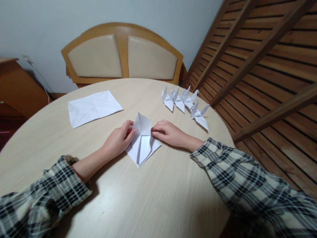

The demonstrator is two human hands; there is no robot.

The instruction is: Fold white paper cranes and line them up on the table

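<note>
A partly folded sheet of white origami paper (144,144) lies on the round table between my hands, with one flap raised and pointing away from me. My left hand (119,137) pinches the left edge of that flap between thumb and fingers. On the other side, my right hand (169,133) has its thumb and fingers closed at the paper's right edge. The fingertips of both hands are partly behind the paper. Several finished white paper cranes (179,100) stand beyond my right hand, and another paper crane (199,117) sits nearer to me.
A creased stack or sheet of white paper (93,108) lies at the far left of the wooden table (122,211). A padded bench back (125,55) rises behind the table's far edge. Wooden slats (276,68) run along the right; a wooden cabinet (8,87) stands at left.
</note>
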